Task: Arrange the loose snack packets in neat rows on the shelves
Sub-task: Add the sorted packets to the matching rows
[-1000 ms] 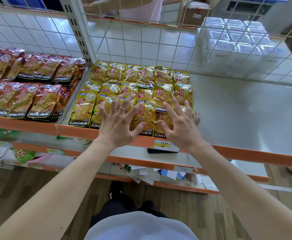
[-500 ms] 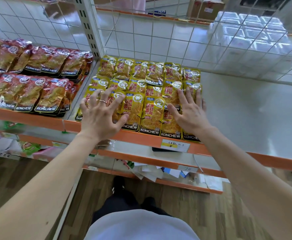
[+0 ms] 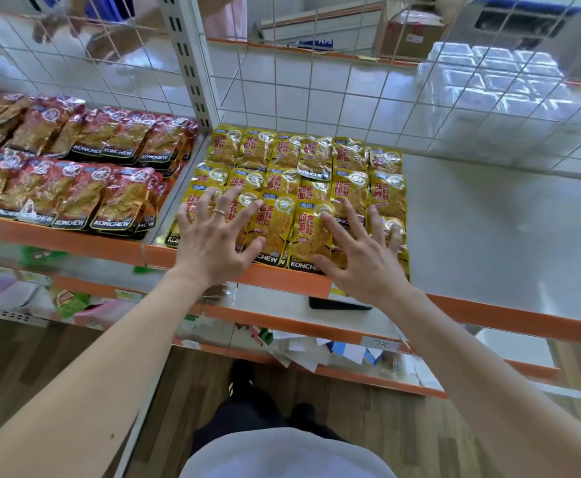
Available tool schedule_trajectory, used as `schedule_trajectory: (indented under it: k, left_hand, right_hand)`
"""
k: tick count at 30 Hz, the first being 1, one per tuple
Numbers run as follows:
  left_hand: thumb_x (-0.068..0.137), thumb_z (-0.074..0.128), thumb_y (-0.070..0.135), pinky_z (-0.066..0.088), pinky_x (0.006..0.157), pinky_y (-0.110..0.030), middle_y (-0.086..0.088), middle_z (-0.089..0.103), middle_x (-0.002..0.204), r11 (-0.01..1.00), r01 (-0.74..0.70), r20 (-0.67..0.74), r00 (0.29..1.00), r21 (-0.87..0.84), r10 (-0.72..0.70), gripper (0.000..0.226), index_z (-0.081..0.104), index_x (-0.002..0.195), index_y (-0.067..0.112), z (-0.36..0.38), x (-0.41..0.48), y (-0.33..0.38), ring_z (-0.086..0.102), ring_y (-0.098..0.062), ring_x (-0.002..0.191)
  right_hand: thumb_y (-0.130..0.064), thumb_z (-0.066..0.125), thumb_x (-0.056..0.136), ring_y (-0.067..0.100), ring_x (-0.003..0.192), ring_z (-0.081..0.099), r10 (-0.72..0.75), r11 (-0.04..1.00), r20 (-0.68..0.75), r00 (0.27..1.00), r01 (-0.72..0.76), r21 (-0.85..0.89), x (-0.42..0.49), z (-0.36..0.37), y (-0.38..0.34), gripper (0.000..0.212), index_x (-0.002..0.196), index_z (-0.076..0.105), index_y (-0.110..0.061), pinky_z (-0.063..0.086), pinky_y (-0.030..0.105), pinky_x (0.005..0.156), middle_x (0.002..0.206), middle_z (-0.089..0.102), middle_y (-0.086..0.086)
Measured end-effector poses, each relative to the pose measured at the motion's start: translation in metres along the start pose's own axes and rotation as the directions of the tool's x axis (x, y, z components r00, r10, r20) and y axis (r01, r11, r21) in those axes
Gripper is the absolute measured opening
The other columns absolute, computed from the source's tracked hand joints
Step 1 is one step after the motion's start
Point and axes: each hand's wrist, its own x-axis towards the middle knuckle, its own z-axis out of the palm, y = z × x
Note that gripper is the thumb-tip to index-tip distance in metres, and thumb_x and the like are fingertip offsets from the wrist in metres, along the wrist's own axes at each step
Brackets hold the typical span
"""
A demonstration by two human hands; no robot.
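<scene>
White shelf (image 3: 489,315) with an orange front edge runs across, and a wire grid (image 3: 351,81) stands behind it. At the left end lie the red packets (image 3: 75,174) in two rows. The ones farthest left are cut off by the side of the picture. A grey post (image 3: 192,63) stands at the back edge, between the red ones and the yellow ones. Right of it, the yellow packets (image 3: 303,167) lie in rows from the back edge to the front edge of the shelf.

The left hand (image 3: 213,243), with a ring (image 3: 218,212), is over the front left yellow packets. Its fingers are straight and wide apart and hold nothing. It hides the packets under it. The right hand (image 3: 361,260) is over the front right packets, with its fingers also straight, wide and holding nothing. It is hard to tell if the fingertips press down or are just above.

Below the right hand, a flat black thing (image 3: 339,304) peeks out on a lower shelf, too hidden to name. Blurry papers (image 3: 303,350) lie lower still.
</scene>
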Motion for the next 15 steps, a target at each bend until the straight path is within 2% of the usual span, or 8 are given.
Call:
schedule_trajectory:
  k: [3, 8, 12, 15]
  left_hand:
    - [0.083, 0.032, 0.070, 0.022, 0.109, -0.064, 0.004, 0.027, 0.160, 1.000, 0.002, 0.011, 1.000, -0.001, -0.002, 0.068, 0.037, 0.146, 0.045, -0.001, 0.000, 0.000, 0.026, -0.035, 0.145]
    - [0.086, 0.022, 0.078, 0.021, 0.110, -0.064, 0.003, 0.023, 0.162, 1.000, 0.007, 0.045, 0.999, -0.001, -0.007, 0.073, 0.033, 0.149, 0.042, -0.004, -0.001, -0.001, 0.021, -0.034, 0.147]
    - [0.090, 0.023, 0.077, 0.024, 0.108, -0.060, 0.002, 0.025, 0.161, 0.997, -0.006, -0.007, 1.000, -0.077, 0.005, 0.074, 0.033, 0.151, 0.037, -0.014, -0.015, -0.004, 0.022, -0.030, 0.147]
    - [0.092, 0.028, 0.073, 0.023, 0.107, -0.057, 0.002, 0.025, 0.162, 0.994, -0.049, -0.063, 0.997, -0.096, 0.043, 0.071, 0.034, 0.151, 0.035, -0.020, -0.035, -0.018, 0.022, -0.029, 0.147]
  right_hand:
    - [-0.079, 0.028, 0.088, 0.036, 0.151, -0.011, 0.006, 1.000, -0.019, 1.000, -0.006, -0.012, 0.001, 0.002, 0.000, 0.074, 0.152, 0.002, -0.053, -0.004, 0.068, 0.114, 0.166, -0.011, -0.008]
    - [-0.084, 0.022, 0.085, 0.032, 0.152, -0.010, 0.016, 1.000, -0.055, 0.998, -0.015, 0.012, -0.004, -0.002, -0.005, 0.081, 0.155, 0.008, -0.046, -0.004, 0.065, 0.115, 0.166, -0.006, -0.008]
    - [-0.082, 0.021, 0.082, 0.028, 0.152, -0.007, 0.030, 0.997, -0.134, 0.991, -0.021, 0.073, -0.009, -0.011, -0.023, 0.084, 0.155, 0.015, -0.041, -0.003, 0.060, 0.116, 0.167, 0.001, -0.007]
    - [-0.080, 0.022, 0.083, 0.025, 0.153, -0.006, -0.009, 0.994, -0.191, 0.982, 0.030, 0.108, -0.010, -0.017, -0.053, 0.082, 0.155, 0.017, -0.041, 0.000, 0.061, 0.117, 0.166, 0.005, -0.007]
